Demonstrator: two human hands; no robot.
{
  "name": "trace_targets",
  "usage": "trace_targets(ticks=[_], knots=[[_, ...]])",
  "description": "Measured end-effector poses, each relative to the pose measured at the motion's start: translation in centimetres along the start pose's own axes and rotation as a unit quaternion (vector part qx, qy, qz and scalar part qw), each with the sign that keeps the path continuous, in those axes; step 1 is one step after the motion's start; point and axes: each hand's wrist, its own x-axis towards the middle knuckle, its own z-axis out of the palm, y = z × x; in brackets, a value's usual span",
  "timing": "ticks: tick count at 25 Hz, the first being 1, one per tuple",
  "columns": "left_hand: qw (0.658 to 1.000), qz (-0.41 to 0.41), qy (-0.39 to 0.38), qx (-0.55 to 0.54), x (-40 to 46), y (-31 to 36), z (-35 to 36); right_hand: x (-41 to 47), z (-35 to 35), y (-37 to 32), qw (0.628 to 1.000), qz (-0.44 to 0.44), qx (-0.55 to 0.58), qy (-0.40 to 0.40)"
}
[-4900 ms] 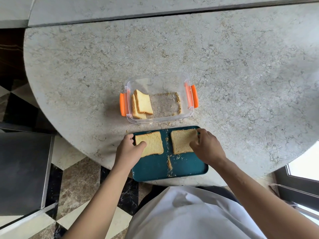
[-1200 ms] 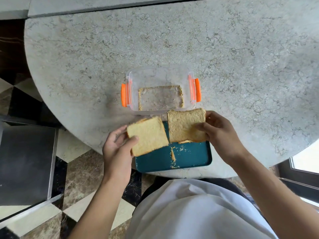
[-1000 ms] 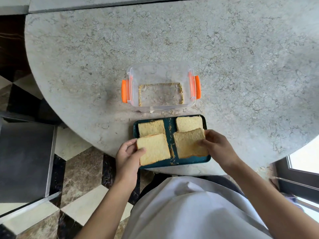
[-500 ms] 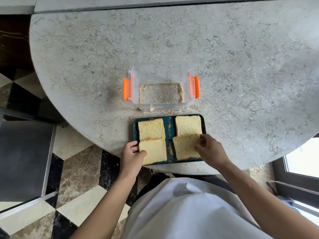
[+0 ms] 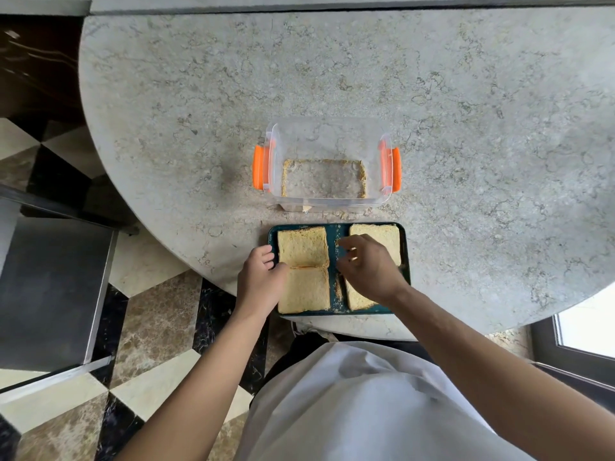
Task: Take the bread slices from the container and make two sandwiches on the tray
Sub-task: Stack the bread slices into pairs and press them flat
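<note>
A teal tray [image 5: 405,261] lies at the table's near edge with four bread slices flat on it. On the left are a far slice [image 5: 303,246] and a near slice [image 5: 306,289], their edges touching. On the right are a far slice [image 5: 382,234] and a near slice [image 5: 357,301], both partly under my right hand [image 5: 366,266], which hovers with fingers apart and nothing in it. My left hand [image 5: 261,279] sits at the tray's left rim, its thumb tip at the near-left slice's corner. The clear container [image 5: 386,168] with orange latches holds only crumbs.
The round stone table [image 5: 466,128] stretches wide behind and to the right of the container. Crumbs lie on the tray's middle strip and around the container's front. A dark metal stool or surface [image 5: 50,294] stands left, over the tiled floor.
Both hands have let go of the two near slices, which now lie flat on the tray. My right hand has lifted and moved up over the right slices.
</note>
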Motion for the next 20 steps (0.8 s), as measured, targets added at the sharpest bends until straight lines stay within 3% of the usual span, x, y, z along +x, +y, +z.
trace_targets(ticks=[11,20], knots=[[0.999,0.016,0.0,0.033,1.4,1.5,1.1,2.5,3.8,-2.2,0.997,0.051,-0.036,-0.045],[0.986,0.052,-0.004,0.158,1.8,2.2,0.8,3.0,3.8,-3.1,0.998,0.034,-0.017,-0.05]])
